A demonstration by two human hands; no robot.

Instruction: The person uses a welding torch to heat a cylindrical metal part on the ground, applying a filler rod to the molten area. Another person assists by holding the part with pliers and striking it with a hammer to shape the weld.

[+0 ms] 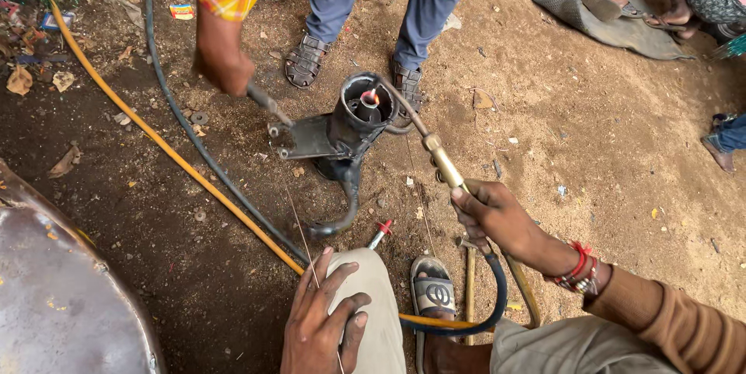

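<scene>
On the dirt floor stands a dark cast-metal housing, judged heavy, rigid and hot at its glowing mouth. The right hand grips the brass gas torch by its handle, the safe hold; the left hand pinches a thin filler rod on the knee. A co-worker's hand steadies the housing with a tool.

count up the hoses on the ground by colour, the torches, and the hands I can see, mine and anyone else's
Yellow hose: 1
Dark hose: 1
Brass torch, held in the right hand with its flame in the dark metal part: 1
Own hands, the left hand pinching a thin rod: 2
Other person's hand, gripping a metal tool: 1
Total: 6
</scene>
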